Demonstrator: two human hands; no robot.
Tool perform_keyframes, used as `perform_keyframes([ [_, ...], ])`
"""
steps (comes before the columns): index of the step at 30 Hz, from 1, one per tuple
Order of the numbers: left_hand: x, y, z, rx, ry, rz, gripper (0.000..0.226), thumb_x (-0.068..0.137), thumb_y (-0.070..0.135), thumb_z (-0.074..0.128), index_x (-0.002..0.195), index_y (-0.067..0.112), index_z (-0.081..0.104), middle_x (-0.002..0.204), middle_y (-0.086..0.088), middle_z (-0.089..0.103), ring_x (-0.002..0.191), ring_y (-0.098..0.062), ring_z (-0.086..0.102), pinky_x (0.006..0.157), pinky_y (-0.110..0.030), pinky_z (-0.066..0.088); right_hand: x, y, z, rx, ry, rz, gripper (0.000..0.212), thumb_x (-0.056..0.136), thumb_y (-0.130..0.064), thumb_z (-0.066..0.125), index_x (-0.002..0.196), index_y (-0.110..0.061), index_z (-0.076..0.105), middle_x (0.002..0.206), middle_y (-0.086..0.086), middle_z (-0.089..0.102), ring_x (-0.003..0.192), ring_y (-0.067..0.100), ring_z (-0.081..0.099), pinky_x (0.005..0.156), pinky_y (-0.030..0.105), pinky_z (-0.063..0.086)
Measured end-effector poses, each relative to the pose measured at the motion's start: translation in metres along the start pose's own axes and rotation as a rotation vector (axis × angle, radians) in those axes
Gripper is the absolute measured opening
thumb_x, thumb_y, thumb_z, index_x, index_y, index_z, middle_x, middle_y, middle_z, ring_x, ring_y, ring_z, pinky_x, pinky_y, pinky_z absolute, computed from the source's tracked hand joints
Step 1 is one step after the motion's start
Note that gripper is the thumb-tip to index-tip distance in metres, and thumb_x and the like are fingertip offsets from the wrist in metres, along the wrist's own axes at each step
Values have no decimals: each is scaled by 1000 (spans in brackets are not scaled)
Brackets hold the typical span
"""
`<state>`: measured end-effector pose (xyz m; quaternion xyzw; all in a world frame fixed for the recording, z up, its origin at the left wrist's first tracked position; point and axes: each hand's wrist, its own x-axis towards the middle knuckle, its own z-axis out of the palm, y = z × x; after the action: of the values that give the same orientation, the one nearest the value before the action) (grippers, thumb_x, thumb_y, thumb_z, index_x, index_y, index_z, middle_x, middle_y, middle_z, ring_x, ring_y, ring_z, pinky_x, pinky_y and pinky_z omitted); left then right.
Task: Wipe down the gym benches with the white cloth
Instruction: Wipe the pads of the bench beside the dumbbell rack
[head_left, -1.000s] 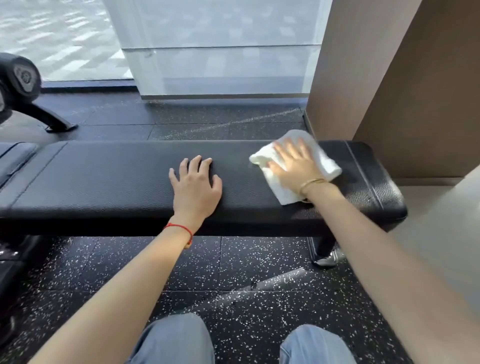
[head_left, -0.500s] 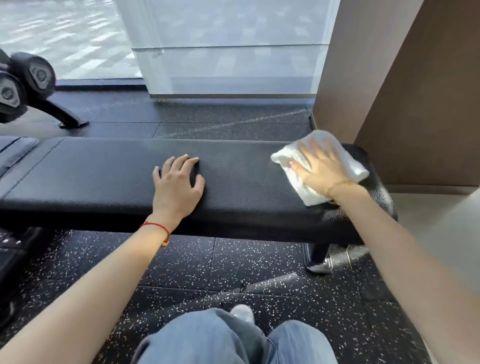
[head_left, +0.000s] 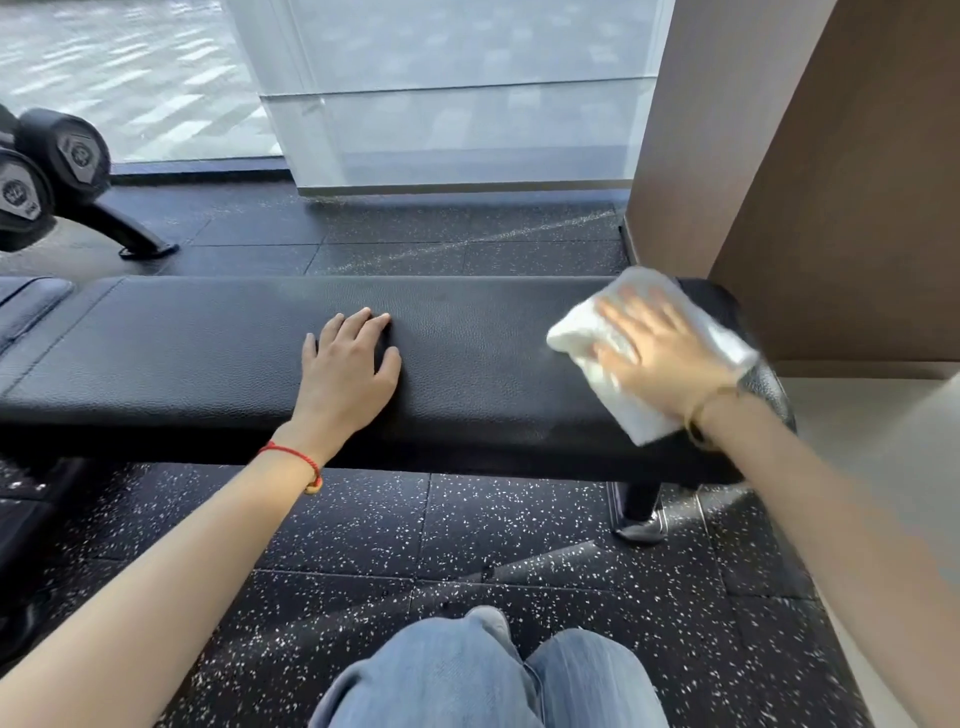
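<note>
We press our right hand (head_left: 660, 358), fingers straight, flat on the cloth (head_left: 613, 387), which lies at the bench's (head_left: 208, 364) right end. Our left hand (head_left: 345, 374) rests open and empty, palm down, on the bench's middle, well left of the cloth.

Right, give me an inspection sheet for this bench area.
Surface: black padded bench, speckled rubber floor beneath.
Job's things: white cloth flat at the bench's right end.
Clutter: nothing seen on the bench.
Grips: left hand flat on the bench middle, empty; right hand pressing the cloth with straight fingers, blurred.
Cables: nothing seen.
Surroundings: dumbbells far left, glass wall, brown panel at right.
</note>
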<state>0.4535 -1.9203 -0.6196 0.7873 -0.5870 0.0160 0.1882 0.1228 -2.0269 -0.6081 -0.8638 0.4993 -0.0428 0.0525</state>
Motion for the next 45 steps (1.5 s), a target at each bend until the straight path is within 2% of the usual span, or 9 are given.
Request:
perform_keyframes([
  [4, -5, 22, 4, -40, 10, 65, 52, 93, 36, 37, 142, 21, 49, 150, -4, 44, 143, -25, 31, 119, -55, 16, 26, 0, -8, 135, -33, 127, 61, 99, -61, 22, 154, -43, 3, 163, -12, -8, 149, 15, -17, 117, 38, -14],
  [8, -10, 23, 11, -41, 44, 84, 53, 91, 37, 37, 141, 22, 50, 149, -7, 45, 142, -27, 33, 118, -54, 17, -28, -23, -1, -2, 48, -194, 74, 96, -69, 6, 155, -27, 20, 163, 0, 16, 151, 18, 2, 123, 47, 1],
  [13, -10, 22, 12, -37, 43, 90, 53, 93, 37, 35, 142, 23, 49, 150, -6, 43, 143, -26, 31, 119, -53, 16, -109, -31, 25, -226, 240, -359, 81, 92, -62, 48, 156, -27, 13, 164, -1, 12, 151, 30, 6, 123, 47, 12],
  [19, -10, 24, 14, -35, 31, 67, 49, 96, 32, 37, 143, 23, 47, 152, -7, 41, 144, -27, 28, 119, -53, 13, -57, -89, 45, -320, 313, -444, 104, 68, -60, 76, 153, -22, 29, 157, 7, 33, 144, 40, 27, 117, 54, 26],
  [25, -10, 20, 12, -28, 20, 80, 49, 96, 35, 36, 144, 24, 46, 153, -6, 40, 145, -27, 28, 119, -53, 15, -81, -65, 50, -187, 471, -414, 69, 93, -49, 56, 151, -19, 34, 158, 8, 31, 146, 35, 25, 118, 51, 25],
  [30, -9, 27, 17, -17, 10, 50, 49, 97, 29, 37, 145, 20, 43, 154, -9, 37, 146, -28, 24, 120, -56, 10, -111, -5, 38, -257, 409, -223, 81, 88, -65, 54, 153, -24, 29, 156, 7, 35, 145, 35, 29, 114, 54, 30],
  [38, -9, 28, 16, -18, 22, 39, 48, 97, 27, 38, 143, 20, 46, 153, -9, 39, 145, -29, 27, 119, -57, 13, -49, -120, 51, -193, 322, -283, 91, 75, -70, 61, 148, -19, 40, 153, 12, 40, 141, 40, 34, 117, 52, 22],
  [41, -11, 26, 14, -16, 23, 41, 54, 94, 34, 31, 144, 22, 45, 154, -7, 38, 145, -28, 26, 120, -54, 12, -62, -93, 47, -109, 361, -314, 84, 83, -69, 55, 149, -20, 39, 155, 9, 37, 144, 36, 30, 117, 53, 25],
  [45, -11, 27, 16, 2, 21, 49, 47, 99, 28, 37, 146, 21, 42, 155, -8, 36, 147, -28, 24, 120, -55, 11, -85, -36, 27, -10, 333, -144, 84, 84, -78, 37, 146, -22, 44, 152, 7, 42, 143, 28, 30, 121, 46, 18],
])
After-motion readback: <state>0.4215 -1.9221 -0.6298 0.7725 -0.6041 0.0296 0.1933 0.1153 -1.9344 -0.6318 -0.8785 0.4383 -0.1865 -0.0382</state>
